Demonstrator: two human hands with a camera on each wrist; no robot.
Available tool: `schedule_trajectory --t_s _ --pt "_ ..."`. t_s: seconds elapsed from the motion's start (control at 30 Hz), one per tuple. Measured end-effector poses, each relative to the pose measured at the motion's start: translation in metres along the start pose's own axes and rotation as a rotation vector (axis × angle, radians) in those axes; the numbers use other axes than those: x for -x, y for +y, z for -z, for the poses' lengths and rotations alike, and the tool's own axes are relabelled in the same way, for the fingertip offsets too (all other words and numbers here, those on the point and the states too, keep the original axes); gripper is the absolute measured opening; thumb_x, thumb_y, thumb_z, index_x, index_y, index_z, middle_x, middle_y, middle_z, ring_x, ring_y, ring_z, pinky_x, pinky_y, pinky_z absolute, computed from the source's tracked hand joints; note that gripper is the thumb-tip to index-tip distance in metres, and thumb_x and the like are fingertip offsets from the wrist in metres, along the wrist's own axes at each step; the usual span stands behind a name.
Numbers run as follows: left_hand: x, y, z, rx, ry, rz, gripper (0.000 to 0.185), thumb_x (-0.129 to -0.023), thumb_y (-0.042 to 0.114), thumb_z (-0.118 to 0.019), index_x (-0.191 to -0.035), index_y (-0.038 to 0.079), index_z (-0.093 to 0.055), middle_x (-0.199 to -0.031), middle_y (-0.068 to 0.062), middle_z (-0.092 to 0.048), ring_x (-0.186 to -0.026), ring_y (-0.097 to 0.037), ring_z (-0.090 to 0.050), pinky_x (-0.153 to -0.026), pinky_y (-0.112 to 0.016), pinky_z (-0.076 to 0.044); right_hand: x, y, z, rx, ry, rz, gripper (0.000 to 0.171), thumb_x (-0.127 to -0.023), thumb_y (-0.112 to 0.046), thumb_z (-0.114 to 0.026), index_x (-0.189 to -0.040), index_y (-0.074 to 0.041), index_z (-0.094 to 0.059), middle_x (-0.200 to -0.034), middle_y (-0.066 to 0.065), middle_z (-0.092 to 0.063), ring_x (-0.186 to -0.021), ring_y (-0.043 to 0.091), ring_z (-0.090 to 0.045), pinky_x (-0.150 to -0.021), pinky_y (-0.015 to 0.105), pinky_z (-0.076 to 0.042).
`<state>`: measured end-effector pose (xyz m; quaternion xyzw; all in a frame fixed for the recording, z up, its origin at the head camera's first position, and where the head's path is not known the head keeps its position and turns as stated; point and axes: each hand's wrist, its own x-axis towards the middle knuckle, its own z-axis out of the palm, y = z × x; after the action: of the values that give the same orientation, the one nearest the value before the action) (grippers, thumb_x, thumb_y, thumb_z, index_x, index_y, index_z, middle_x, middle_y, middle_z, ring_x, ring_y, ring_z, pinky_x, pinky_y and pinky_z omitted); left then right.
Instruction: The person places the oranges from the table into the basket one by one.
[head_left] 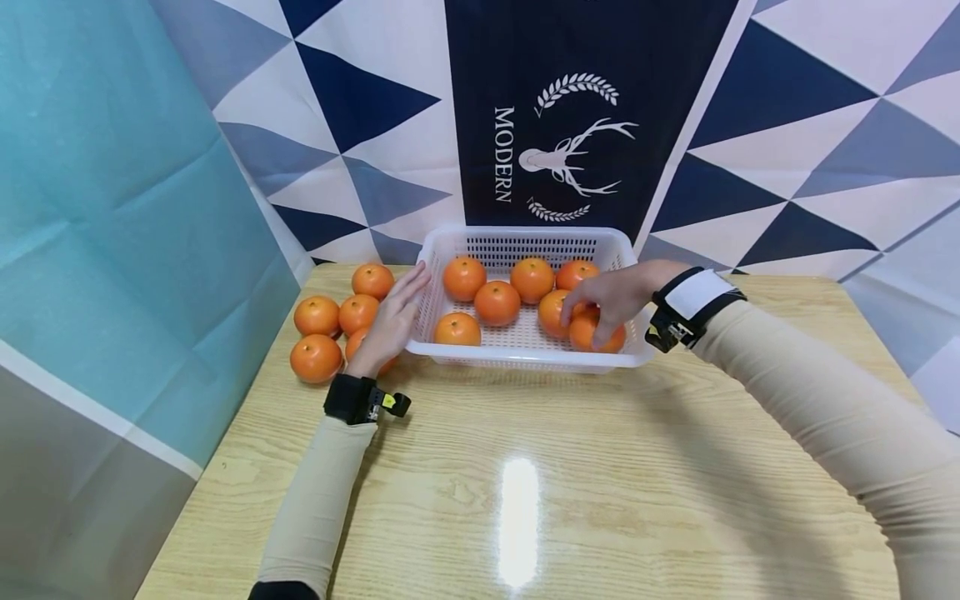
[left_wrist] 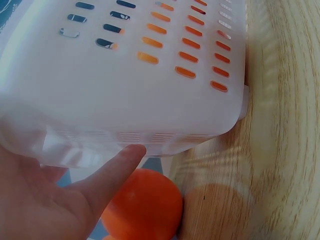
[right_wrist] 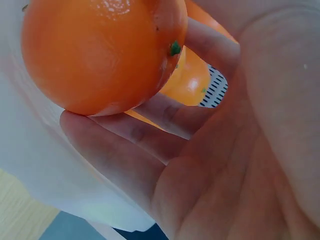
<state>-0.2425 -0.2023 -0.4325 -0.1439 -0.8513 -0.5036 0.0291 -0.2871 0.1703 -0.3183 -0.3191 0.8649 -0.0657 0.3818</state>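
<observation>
Hands flank white basket (head_left: 525,357) holding seven oranges (head_left: 497,302), right hand (head_left: 611,296) gripping one.

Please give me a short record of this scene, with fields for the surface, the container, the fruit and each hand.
surface: light wooden table
container: white slotted plastic basket
fruit in basket: seven oranges visible
fruit on table: five oranges left of the basket
left hand: straight fingers rest against the basket's left wall
right hand: fingers curled round one round orange in the basket's right part
</observation>
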Motion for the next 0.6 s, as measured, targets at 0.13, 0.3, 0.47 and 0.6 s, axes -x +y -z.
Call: schedule_trajectory --t_s 0.13,0.3,0.47,0.6 --pt "0.000 0.001 0.001 0.001 -0.002 0.010 0.054 -0.121 0.017 -0.035 -0.171 -0.001 -0.043 -0.190 -0.012 -0.025 -0.179 -0.036 -0.019 -0.146 -0.057 -0.019 -0.003 -0.001 -0.003 0.003 -0.004 0.001 0.052 -0.093 -0.019 -0.092 -0.139 -0.019 -0.068 -0.138 0.012 -0.059 -0.131 0.034 -0.052 -0.117 0.056 -0.047" --pt "-0.002 -0.004 0.000 -0.004 0.005 -0.007 0.055 -0.121 0.021 -0.035 -0.171 -0.001 -0.043 -0.190 -0.012 -0.026 -0.178 -0.036 -0.020 -0.146 -0.056 -0.021 -0.006 -0.003 -0.005 0.017 -0.007 0.018 0.049 -0.092 -0.014 -0.090 -0.135 -0.019 -0.068 -0.130 0.010 -0.060 -0.124 0.031 -0.053 -0.111 0.051 -0.047" --pt "-0.003 -0.011 0.001 -0.002 0.013 -0.031 0.056 -0.121 0.025 -0.036 -0.171 0.001 -0.045 -0.189 -0.010 -0.027 -0.178 -0.035 -0.021 -0.146 -0.054 -0.021 -0.011 -0.003 -0.008 0.060 -0.001 0.029 0.048 -0.091 -0.008 -0.087 -0.135 -0.017 -0.069 -0.129 0.010 -0.063 -0.121 0.030 -0.055 -0.110 0.050 -0.048" --pt "-0.001 -0.002 0.001 -0.010 0.005 -0.004 0.055 -0.120 0.019 -0.036 -0.170 -0.002 -0.044 -0.189 -0.013 -0.027 -0.178 -0.038 -0.021 -0.145 -0.059 -0.021 -0.015 -0.004 -0.011 0.086 0.002 0.009 0.049 -0.092 -0.003 -0.084 -0.136 -0.019 -0.069 -0.129 0.010 -0.062 -0.121 0.032 -0.056 -0.111 0.052 -0.048"
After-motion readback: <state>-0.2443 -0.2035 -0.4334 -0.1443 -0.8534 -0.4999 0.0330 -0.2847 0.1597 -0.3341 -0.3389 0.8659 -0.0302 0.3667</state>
